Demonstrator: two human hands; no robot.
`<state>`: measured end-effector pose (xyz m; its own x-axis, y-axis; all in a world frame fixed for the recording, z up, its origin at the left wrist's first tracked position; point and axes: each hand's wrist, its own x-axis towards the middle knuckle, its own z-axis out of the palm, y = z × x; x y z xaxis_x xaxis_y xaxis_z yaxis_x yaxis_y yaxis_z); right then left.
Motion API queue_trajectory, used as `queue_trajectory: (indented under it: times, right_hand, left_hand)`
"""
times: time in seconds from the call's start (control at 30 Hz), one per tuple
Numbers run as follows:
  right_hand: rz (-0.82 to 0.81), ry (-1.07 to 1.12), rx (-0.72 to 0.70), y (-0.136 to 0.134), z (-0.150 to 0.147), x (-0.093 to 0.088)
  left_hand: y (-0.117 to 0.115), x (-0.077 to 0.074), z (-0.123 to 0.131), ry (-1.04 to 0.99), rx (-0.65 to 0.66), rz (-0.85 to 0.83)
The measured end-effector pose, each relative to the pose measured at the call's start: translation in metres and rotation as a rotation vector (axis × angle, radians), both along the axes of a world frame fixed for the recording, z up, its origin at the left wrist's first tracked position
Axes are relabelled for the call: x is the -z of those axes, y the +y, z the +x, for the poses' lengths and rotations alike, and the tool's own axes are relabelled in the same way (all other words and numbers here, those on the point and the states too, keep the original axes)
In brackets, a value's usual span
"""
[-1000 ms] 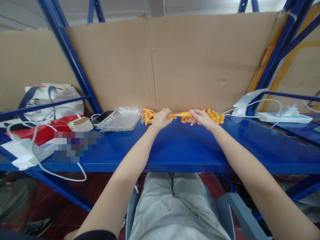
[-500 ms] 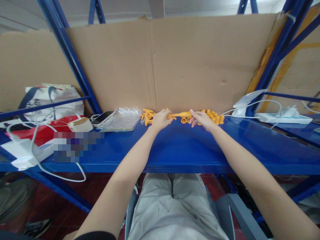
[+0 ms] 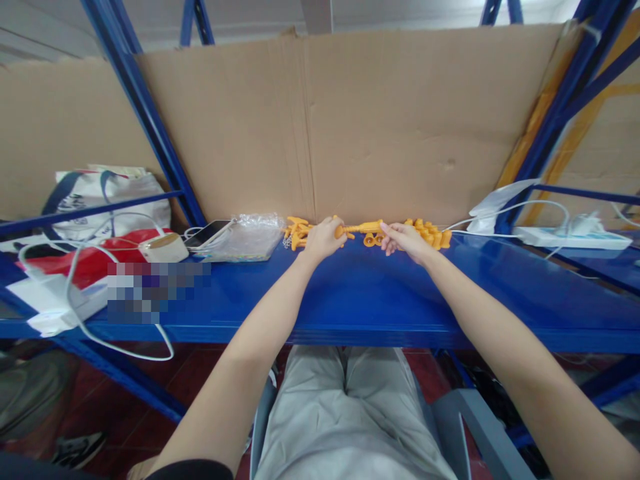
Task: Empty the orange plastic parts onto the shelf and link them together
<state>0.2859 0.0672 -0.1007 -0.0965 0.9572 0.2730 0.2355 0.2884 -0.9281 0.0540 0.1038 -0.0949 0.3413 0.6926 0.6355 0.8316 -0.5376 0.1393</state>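
Several yellow plastic parts lie in a row along the back of the blue shelf (image 3: 370, 287), in front of the cardboard. My left hand (image 3: 324, 239) is closed around a yellow part (image 3: 341, 231) near the middle. Left of it lie yellow pieces (image 3: 299, 230) with a small metal chain. Between my hands a long yellow piece (image 3: 367, 227) stretches toward the right, with round yellow pieces (image 3: 373, 240) just below it. My right hand (image 3: 400, 240) pinches the right end of that long piece. Blocky yellow pieces (image 3: 435, 235) lie behind and right of it.
To the left are a plastic-wrapped packet (image 3: 245, 240), a phone (image 3: 213, 232), a white charger (image 3: 164, 248) with cables, a red item (image 3: 107, 252) and a cloth bag (image 3: 120, 207). A white power strip (image 3: 570, 237) lies at the right. Blue posts flank the cardboard (image 3: 380, 127).
The view has shifted slightly. My right hand's fingers have closed more on the end of the long yellow piece. My left hand keeps its hold.
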Motion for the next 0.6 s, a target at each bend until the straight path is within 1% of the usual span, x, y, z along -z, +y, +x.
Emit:
queue_trajectory:
  times: [0.1, 0.37, 0.6]
  right_hand:
    - [0.009, 0.008, 0.022, 0.0004, -0.0013, -0.0001]
    - [0.112, 0.017, -0.002, 0.0002, -0.0004, -0.0011]
    - [0.092, -0.025, 0.021, 0.0005, 0.0007, -0.0013]
  left_hand:
    - [0.0012, 0.0017, 0.0012, -0.018, 0.014, 0.016]
    - [0.0049, 0.0045, -0.0007, -0.010, 0.053, 0.054]
    - [-0.0002, 0.0028, 0.0002, 0.004, 0.054, 0.062]
